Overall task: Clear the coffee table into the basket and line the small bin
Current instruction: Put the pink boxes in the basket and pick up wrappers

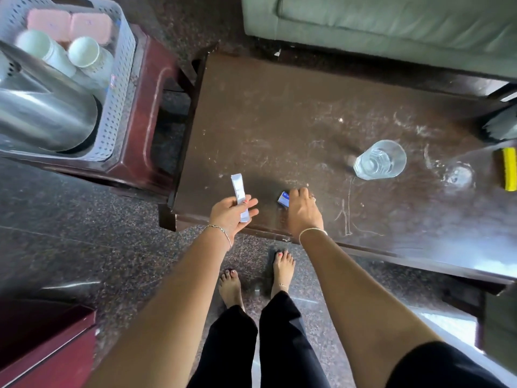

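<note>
My left hand [230, 214] hovers over the near left corner of the dark brown coffee table [279, 116] and grips a long white and blue sachet [239, 193]. My right hand [302, 210] rests on the table's near edge with its fingers closed around a small blue and white packet [283, 198]. A clear drinking glass [380, 159] stands upright on the table to the right. A second clear glass [458, 176] sits further right. The white perforated basket [123, 88] stands at upper left on a maroon stool [151, 88]. It holds paper cups [84, 53], pink items [70, 23] and a steel vessel [47, 116].
A green sofa [391, 23] runs along the table's far side. A yellow and black object [508, 169] lies at the table's right edge. Another maroon stool [44, 348] is at bottom left. My bare feet [257, 278] stand on the speckled floor by the table.
</note>
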`<state>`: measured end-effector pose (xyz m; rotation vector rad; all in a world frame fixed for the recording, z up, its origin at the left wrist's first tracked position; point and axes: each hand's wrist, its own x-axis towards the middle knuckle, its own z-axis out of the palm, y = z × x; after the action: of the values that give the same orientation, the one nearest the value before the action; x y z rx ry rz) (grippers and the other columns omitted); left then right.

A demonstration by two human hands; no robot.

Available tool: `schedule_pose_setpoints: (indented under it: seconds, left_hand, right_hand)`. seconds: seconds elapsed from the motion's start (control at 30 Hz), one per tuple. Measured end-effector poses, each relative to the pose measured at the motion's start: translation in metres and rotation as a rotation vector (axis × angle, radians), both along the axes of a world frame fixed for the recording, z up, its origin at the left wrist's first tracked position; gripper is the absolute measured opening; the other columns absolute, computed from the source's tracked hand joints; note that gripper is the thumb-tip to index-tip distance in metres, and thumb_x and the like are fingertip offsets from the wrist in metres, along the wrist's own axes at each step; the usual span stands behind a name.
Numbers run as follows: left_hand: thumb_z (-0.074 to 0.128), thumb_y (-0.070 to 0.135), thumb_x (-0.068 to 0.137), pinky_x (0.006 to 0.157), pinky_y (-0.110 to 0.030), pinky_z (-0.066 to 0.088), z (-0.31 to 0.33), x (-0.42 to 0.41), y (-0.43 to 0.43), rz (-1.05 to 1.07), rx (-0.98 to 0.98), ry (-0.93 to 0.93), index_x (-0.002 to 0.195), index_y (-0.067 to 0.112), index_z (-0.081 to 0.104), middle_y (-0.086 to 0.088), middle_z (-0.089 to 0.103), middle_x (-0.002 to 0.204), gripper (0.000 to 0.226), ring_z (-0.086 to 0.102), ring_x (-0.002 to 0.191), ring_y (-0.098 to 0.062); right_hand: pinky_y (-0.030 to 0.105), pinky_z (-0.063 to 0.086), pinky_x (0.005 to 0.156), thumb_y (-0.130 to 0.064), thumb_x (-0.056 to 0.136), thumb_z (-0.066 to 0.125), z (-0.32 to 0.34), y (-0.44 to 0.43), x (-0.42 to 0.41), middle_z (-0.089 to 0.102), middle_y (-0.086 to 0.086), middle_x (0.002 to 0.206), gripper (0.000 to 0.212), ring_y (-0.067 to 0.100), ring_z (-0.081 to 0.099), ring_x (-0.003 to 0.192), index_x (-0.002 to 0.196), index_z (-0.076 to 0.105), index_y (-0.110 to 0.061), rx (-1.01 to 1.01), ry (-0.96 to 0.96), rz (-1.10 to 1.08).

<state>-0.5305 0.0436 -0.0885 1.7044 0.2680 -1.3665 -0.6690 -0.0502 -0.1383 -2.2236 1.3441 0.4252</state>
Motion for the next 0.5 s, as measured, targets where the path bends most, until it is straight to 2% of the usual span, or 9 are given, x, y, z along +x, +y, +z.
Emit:
schedule_pose_setpoints:
  seconds: [0.1,0.27,0.37,0.43,0.5]
  left_hand:
    - [0.053,0.008,0.097,0.082,-0.028,0.053,0.018,-0.001,-0.014,0.059,-0.002,0.008,0.106,0.011,0.064,-0.004,0.071,0.104,0.014,0.069,0.093,-0.019]
    - [0.059,0.009,0.093,0.079,-0.027,0.052,0.068,0.008,-0.047,0.098,-0.081,0.0,0.101,0.012,0.068,-0.003,0.073,0.102,0.012,0.07,0.088,-0.016]
    - [0.067,0.014,0.089,0.083,-0.028,0.052,0.104,0.026,-0.061,0.106,-0.162,-0.04,0.104,0.009,0.069,-0.004,0.074,0.103,0.017,0.072,0.09,-0.016]
    - [0.068,0.016,0.088,0.085,-0.028,0.052,0.128,0.041,-0.065,0.123,-0.204,-0.064,0.11,0.006,0.067,-0.006,0.073,0.106,0.024,0.071,0.092,-0.017]
    - [0.065,0.014,0.09,0.085,-0.028,0.051,0.148,0.057,-0.067,0.139,-0.243,-0.081,0.113,0.006,0.065,-0.006,0.071,0.108,0.024,0.07,0.092,-0.016]
  right_hand:
    - [0.044,0.039,0.1,-0.007,0.09,0.054,0.016,-0.009,0.007,0.047,0.017,0.128,0.036,0.036,0.046,0.119,0.126,0.046,-0.003,0.199,-0.179,-0.305]
    - [0.047,0.051,0.092,-0.018,0.087,0.066,0.071,-0.033,0.033,0.065,0.007,0.111,0.038,0.028,0.063,0.104,0.12,0.05,-0.009,0.497,-0.499,-0.664]
    - [0.043,0.058,0.079,-0.021,0.082,0.073,0.11,-0.051,0.051,0.07,0.001,0.099,0.045,0.021,0.07,0.089,0.122,0.051,-0.017,0.595,-0.679,-0.703]
    - [0.032,0.058,0.072,-0.021,0.081,0.075,0.14,-0.062,0.065,0.072,0.003,0.09,0.043,0.016,0.07,0.076,0.119,0.055,-0.026,0.63,-0.756,-0.644]
    - [0.022,0.055,0.066,-0.017,0.082,0.076,0.166,-0.07,0.082,0.071,0.004,0.085,0.037,0.012,0.069,0.07,0.114,0.061,-0.027,0.666,-0.843,-0.623]
